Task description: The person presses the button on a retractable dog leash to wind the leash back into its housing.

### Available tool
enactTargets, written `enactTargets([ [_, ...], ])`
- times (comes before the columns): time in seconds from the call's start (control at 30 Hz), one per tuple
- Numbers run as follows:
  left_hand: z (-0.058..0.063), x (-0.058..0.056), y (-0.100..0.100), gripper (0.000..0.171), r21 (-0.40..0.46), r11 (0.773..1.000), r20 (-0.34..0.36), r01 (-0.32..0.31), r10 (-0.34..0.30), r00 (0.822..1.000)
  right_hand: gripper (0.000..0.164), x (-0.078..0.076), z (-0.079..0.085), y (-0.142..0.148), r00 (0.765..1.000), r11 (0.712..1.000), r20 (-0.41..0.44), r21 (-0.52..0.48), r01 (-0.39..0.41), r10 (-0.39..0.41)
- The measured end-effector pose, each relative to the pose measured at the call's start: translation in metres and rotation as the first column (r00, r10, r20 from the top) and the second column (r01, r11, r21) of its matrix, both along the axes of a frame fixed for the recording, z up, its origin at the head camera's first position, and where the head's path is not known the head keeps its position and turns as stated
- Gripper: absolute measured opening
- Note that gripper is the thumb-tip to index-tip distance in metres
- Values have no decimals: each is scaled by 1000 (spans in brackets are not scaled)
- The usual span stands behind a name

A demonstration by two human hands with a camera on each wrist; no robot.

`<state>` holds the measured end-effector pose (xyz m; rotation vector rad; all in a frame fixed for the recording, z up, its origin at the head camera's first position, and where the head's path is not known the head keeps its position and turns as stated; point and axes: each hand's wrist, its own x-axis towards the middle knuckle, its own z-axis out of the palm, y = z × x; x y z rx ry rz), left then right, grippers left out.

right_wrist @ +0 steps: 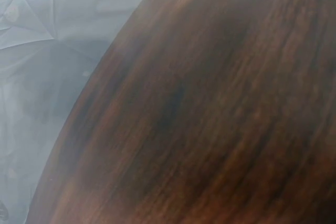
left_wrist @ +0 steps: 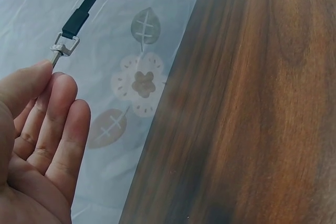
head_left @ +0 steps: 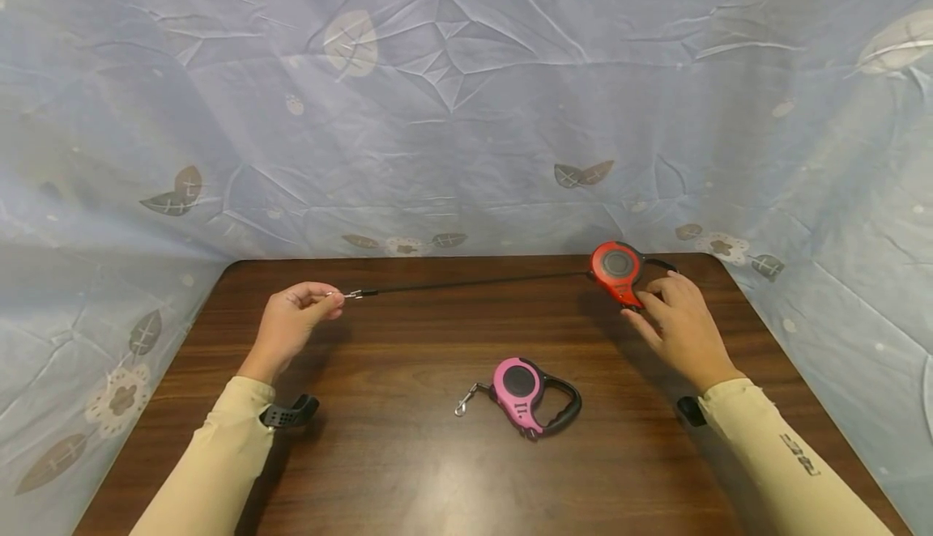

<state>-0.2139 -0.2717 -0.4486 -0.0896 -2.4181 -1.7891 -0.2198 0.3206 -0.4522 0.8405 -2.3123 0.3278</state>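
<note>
In the head view a red retractable dog leash [head_left: 607, 277] is held above the far right of the table, its black cord [head_left: 474, 282] drawn out straight to the left. My right hand [head_left: 685, 329] grips it by the handle, which the fingers partly hide. At the cord's other end, my left hand [head_left: 287, 325] pinches the metal clip [head_left: 355, 294] between thumb and forefinger. The left wrist view has that clip [left_wrist: 62, 50] close up, its lower part covered by the fingertips. Neither the right hand nor the red leash appears in the right wrist view.
Nearer the front of the brown wooden table [head_left: 379, 439] lies a pink retractable leash [head_left: 519, 382], its black handle to the right and its small metal clip [head_left: 462, 406] to the left. A pale patterned cloth [head_left: 452, 115] hangs behind the table and at both sides.
</note>
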Motion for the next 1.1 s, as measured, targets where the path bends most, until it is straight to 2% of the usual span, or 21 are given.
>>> enactTargets([
  [0.33, 2, 2, 7, 33, 30, 1000, 9, 1, -1, 1000, 57, 0, 3, -6, 994, 998, -109, -54, -33, 27],
  [0.83, 5, 2, 19, 33, 79, 996, 13, 29, -30, 999, 60, 1, 6, -9, 994, 999, -112, -39, -12, 8],
  [0.93, 5, 2, 20, 35, 56, 998, 16, 31, -32, 999, 57, 1, 7, -10, 994, 999, -111, -38, -19, 15],
  [1.1, 5, 4, 21, 36, -34, 999, 23, 30, -29, 999, 56, 0, 7, -13, 993, 999, -116, -42, -26, 21],
])
